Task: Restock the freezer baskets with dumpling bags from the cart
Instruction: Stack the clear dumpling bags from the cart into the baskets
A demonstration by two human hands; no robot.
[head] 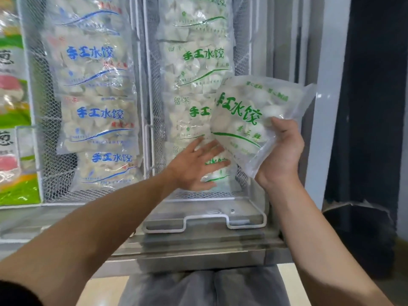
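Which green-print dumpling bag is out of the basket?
The tilted green-print bag gripped by the right hand; the other green-print bags lie stacked inside the right basket.

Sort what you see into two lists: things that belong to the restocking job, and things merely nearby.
Job:
right hand
green-print dumpling bag in it
left hand
green-print basket
stocked green-print bags

Nearby:
blue-print basket
blue-print bags
colourful packets

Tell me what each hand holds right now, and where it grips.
The right hand grips a green-print dumpling bag by its lower right edge. The left hand holds nothing; it lies open and flat on the bags in the basket.
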